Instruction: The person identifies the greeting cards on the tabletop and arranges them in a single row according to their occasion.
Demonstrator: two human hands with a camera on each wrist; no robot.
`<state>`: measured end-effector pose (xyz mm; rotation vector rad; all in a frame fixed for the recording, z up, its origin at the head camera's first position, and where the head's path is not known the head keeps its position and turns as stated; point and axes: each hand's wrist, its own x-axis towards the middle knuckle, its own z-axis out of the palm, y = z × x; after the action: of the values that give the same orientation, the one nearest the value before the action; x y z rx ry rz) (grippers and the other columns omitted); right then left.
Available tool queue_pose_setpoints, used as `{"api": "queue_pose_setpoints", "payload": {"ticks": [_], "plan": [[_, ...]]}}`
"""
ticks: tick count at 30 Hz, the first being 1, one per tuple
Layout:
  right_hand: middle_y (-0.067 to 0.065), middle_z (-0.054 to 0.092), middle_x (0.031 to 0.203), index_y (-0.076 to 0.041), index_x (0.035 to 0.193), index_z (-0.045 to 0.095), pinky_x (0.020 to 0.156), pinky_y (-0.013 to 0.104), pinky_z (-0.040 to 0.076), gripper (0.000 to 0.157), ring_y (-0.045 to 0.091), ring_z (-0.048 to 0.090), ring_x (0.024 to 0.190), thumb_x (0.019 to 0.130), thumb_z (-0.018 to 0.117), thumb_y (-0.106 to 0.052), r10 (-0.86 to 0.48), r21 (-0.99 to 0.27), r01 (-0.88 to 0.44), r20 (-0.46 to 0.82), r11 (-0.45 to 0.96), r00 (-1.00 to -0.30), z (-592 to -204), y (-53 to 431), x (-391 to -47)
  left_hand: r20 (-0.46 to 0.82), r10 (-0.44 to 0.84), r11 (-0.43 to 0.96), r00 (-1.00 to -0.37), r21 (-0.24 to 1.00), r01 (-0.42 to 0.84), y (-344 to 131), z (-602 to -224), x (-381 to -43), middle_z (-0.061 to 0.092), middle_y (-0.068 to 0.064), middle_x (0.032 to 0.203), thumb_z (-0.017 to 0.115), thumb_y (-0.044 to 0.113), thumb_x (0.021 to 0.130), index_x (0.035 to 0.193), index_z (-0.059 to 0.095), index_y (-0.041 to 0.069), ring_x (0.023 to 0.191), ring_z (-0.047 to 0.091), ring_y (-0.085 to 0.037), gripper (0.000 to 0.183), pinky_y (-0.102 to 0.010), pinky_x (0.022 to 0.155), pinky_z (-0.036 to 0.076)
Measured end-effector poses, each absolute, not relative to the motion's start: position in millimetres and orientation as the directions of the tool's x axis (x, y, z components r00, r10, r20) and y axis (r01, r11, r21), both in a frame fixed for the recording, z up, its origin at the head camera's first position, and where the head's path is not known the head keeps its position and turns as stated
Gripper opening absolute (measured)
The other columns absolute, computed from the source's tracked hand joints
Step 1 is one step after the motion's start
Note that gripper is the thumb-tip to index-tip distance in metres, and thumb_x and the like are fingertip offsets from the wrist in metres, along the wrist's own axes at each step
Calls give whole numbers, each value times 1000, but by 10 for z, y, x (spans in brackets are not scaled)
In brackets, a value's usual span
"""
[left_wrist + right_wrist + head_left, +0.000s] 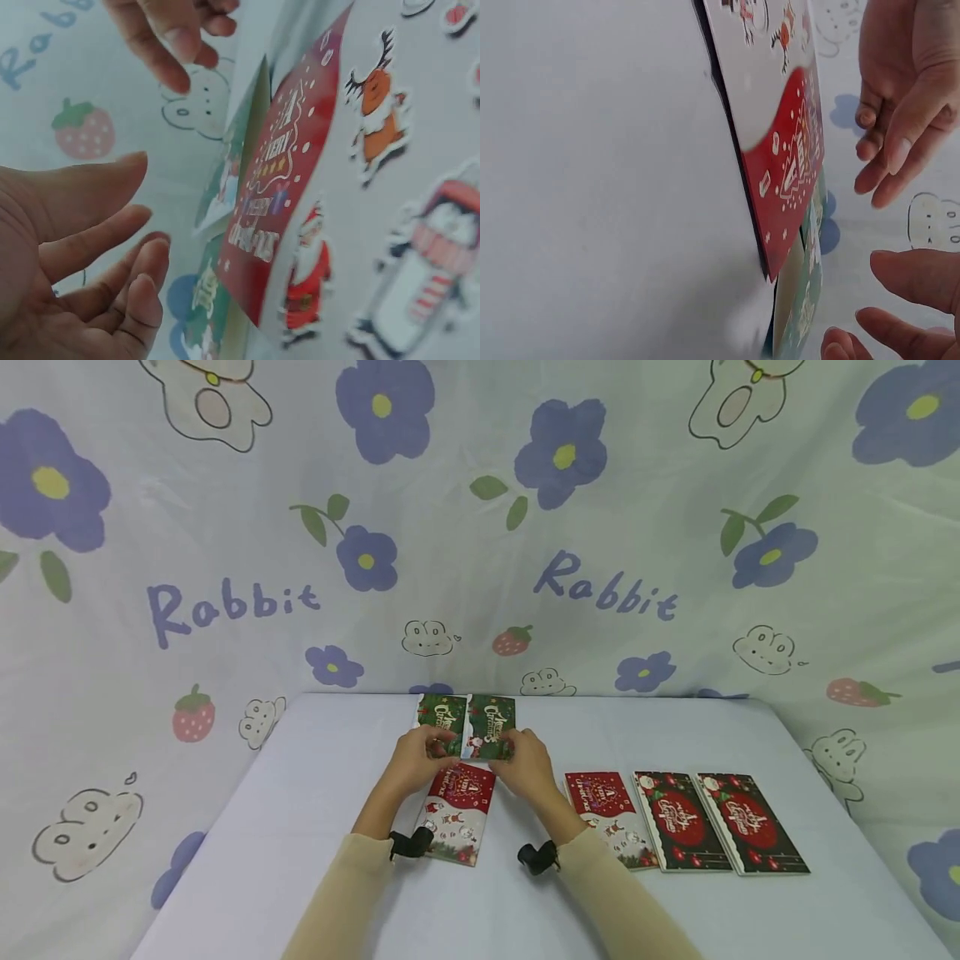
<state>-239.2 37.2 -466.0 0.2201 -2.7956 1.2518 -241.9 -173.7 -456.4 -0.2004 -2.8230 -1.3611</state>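
Note:
Two green Christmas cards stand out at the back of the table: a left green card (452, 714) and a right green card (491, 727), side by side. My left hand (422, 756) hovers near the left one, thumb and fingers apart; in the left wrist view the left hand (82, 255) holds nothing. Close to the right green card's edge is my right hand (527, 764); its thumb and fingers (911, 334) are spread in the right wrist view. A red-and-white Christmas card (459, 818) lies just in front of the green ones, between my forearms.
To the right lie another red-and-white card (611, 814), partly behind my right forearm, and two dark cards with red circles, the nearer (682, 822) and the farther (752, 824). A patterned curtain (465, 560) hangs behind the white table (300, 760).

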Motion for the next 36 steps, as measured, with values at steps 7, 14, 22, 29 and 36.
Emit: {"api": "queue_pose_setpoints", "payload": {"ticks": [7,14,22,29,36], "plan": [[16,65,103,2,118,72,71,35,50,39,19,57,79,84,86,-10,-110,-783,-165,124,600,-986,-4742,339,-2256,56,61,638,-997,766,82,-1766,-4621,-2313,66,-18,115,84,7,89,126,72,0,102,61,-30,40,-48,85,53],[13,64,100,1,111,73,67,32,47,30,16,54,75,85,85,-8,-109,-808,-168,129,565,-986,-4841,329,-2173,39,47,658,-998,751,61,-1749,-4677,-2285,66,-14,115,85,8,88,124,74,0,104,62,-31,38,-50,89,53],[13,64,98,1,109,74,66,32,45,28,14,53,73,84,85,-8,-100,-813,-175,144,555,-985,-4880,337,-2128,50,37,697,-998,714,62,-1762,-4738,-2289,68,-16,110,86,6,86,120,73,-4,99,63,-31,37,-50,88,53],[13,64,98,0,109,74,67,32,47,28,16,54,75,85,85,-7,-86,-811,-161,136,563,-987,-4915,381,-2150,25,46,691,-999,721,50,-1759,-4763,-2310,68,-11,92,86,-2,83,113,75,-6,84,61,-24,33,-42,79,53],[10,64,97,-1,107,74,68,33,47,26,16,55,76,84,86,-9,-68,-810,-138,121,570,-990,-4924,415,-2181,3,40,680,-999,732,29,-1759,-4779,-2318,65,-9,89,86,-4,80,102,75,-1,83,58,-22,25,-39,77,51]]}}
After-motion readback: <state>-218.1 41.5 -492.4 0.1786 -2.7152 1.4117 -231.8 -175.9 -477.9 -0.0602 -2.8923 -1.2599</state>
